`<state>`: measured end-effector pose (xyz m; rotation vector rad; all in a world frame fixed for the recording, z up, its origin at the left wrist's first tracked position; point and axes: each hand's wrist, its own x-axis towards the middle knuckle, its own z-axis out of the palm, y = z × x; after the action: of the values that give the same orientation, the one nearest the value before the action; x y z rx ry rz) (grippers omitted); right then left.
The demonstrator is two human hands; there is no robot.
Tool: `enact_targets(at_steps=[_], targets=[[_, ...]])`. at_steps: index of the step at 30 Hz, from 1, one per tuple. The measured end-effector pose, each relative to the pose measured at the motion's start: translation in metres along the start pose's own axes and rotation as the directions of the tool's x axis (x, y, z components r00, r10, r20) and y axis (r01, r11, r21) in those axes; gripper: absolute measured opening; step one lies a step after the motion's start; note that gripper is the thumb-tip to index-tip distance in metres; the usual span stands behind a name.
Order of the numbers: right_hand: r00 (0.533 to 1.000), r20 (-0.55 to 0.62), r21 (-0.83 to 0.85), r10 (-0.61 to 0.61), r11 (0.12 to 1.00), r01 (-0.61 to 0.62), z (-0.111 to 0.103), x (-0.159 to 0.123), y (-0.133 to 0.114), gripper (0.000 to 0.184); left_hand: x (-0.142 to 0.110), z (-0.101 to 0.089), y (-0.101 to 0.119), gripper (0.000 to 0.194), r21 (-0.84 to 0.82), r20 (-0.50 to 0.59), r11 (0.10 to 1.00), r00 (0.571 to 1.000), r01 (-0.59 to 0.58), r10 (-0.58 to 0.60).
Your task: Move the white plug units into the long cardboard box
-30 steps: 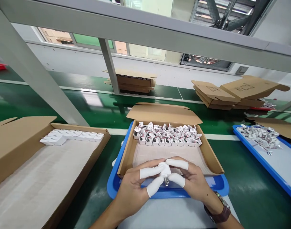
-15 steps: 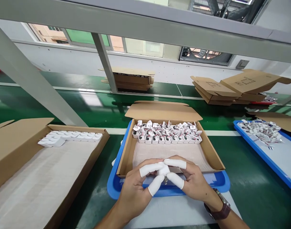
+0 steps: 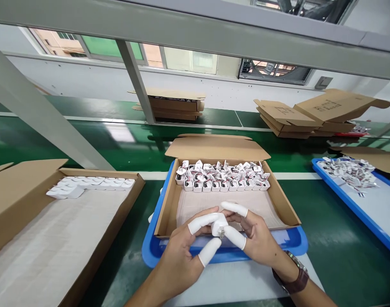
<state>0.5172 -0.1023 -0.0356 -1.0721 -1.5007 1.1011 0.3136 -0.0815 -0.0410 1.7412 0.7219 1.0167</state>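
Observation:
My left hand [image 3: 190,247], with white finger cots on thumb and index finger, grips a small white plastic housing [image 3: 218,226] with a metal part at its lower end. My right hand [image 3: 254,232] wears finger cots too; its thumb presses against the housing's right side while its index finger is lifted off above. Both hands are over the front edge of an open cardboard box [image 3: 163,215] that rests in a blue tray [image 3: 150,251]. Several white housings with wires and loose caps [image 3: 225,177] stand in rows at the back of that box.
To the left lies another cardboard box [image 3: 95,247] with white closed pieces [image 3: 92,183] along its back. A blue tray [image 3: 351,209] at the right holds a heap of small white wired parts [image 3: 350,172]. A grey slanted post [image 3: 44,106] rises on the left; more boxes [image 3: 284,117] stand behind.
The housing has been tilted so its metal end faces me more. My right index finger has lifted away from it, and the left thumb has shifted lower.

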Motion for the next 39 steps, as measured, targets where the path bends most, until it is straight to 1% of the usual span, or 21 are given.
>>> enact_targets(at_steps=[2, 4, 6, 8, 13, 17, 20, 22, 24, 26, 28, 31, 33, 35, 36, 38, 39], targets=[[1.000, 0.005, 0.017, 0.014, 1.000, -0.014, 0.000, 0.000, 0.000, 0.046, -0.001, 0.001, -0.002, 0.053, 0.083, -0.020, 0.996, 1.000, -0.013, 0.015], [0.999, 0.023, 0.031, 0.039, 0.999, -0.040, -0.001, -0.002, 0.001, 0.044, 0.000, 0.004, -0.003, 0.048, 0.150, -0.081, 0.988, 0.996, -0.034, 0.047], [0.997, 0.045, 0.041, 0.062, 0.997, -0.064, -0.003, -0.004, 0.002, 0.041, 0.001, 0.006, -0.003, 0.043, 0.156, -0.124, 0.986, 0.989, -0.056, 0.076], [0.995, 0.055, 0.049, 0.078, 0.996, -0.081, -0.005, -0.005, 0.003, 0.038, 0.002, 0.007, -0.003, 0.044, 0.125, -0.134, 0.990, 0.988, -0.059, 0.076], [0.997, 0.049, 0.045, 0.066, 0.997, -0.068, -0.005, -0.006, 0.006, 0.037, 0.001, 0.005, -0.005, 0.048, 0.019, -0.111, 1.000, 0.994, 0.010, -0.008], [0.999, 0.015, -0.008, 0.048, 0.999, -0.048, -0.001, -0.005, 0.007, 0.036, -0.002, 0.005, -0.007, 0.048, -0.039, -0.121, 0.998, 0.991, 0.047, -0.051], [1.000, -0.018, -0.039, 0.024, 0.999, -0.025, 0.001, -0.008, 0.013, 0.037, -0.003, 0.008, -0.004, 0.049, -0.121, -0.120, 0.991, 0.990, 0.054, -0.069], [0.999, -0.047, -0.087, -0.008, 0.996, 0.004, 0.001, -0.009, 0.021, 0.037, -0.001, 0.009, 0.001, 0.048, -0.195, -0.146, 0.979, 0.986, 0.053, -0.083], [0.997, -0.061, -0.149, -0.055, 0.988, 0.046, 0.001, -0.010, 0.029, 0.037, 0.001, 0.007, 0.009, 0.047, -0.272, -0.206, 0.962, 0.974, 0.033, -0.091], [0.993, -0.076, -0.193, -0.087, 0.979, 0.071, 0.001, -0.011, 0.036, 0.038, 0.001, 0.000, 0.020, 0.048, -0.363, -0.260, 0.932, 0.960, 0.001, -0.103], [0.990, -0.081, -0.231, -0.118, 0.968, 0.096, 0.001, -0.012, 0.039, 0.038, -0.002, -0.011, 0.033, 0.050, -0.482, -0.297, 0.876, 0.943, -0.013, -0.150], [0.984, -0.066, -0.301, -0.166, 0.943, 0.139, 0.001, -0.013, 0.042, 0.037, -0.012, -0.032, 0.051, 0.050, -0.622, -0.342, 0.783, 0.890, 0.026, -0.301], [0.982, -0.063, -0.338, -0.177, 0.930, 0.146, 0.001, -0.014, 0.043, 0.037, -0.022, -0.047, 0.060, 0.051, -0.624, -0.367, 0.779, 0.853, 0.070, -0.371], [0.982, -0.055, -0.364, -0.179, 0.920, 0.147, 0.000, -0.014, 0.047, 0.039, -0.032, -0.063, 0.067, 0.049, -0.549, -0.429, 0.832, 0.825, 0.086, -0.369], [0.983, -0.047, -0.375, -0.179, 0.915, 0.149, -0.001, -0.014, 0.049, 0.040, -0.037, -0.072, 0.071, 0.047, -0.476, -0.483, 0.875, 0.807, 0.084, -0.341], [0.981, -0.032, -0.393, -0.190, 0.905, 0.162, -0.002, -0.015, 0.054, 0.042, -0.044, -0.096, 0.079, 0.040, -0.252, -0.609, 0.962, 0.755, 0.106, -0.243], [0.980, -0.027, -0.400, -0.199, 0.900, 0.172, -0.002, -0.015, 0.056, 0.043, -0.046, -0.110, 0.083, 0.038, -0.112, -0.666, 0.984, 0.724, 0.141, -0.180]])
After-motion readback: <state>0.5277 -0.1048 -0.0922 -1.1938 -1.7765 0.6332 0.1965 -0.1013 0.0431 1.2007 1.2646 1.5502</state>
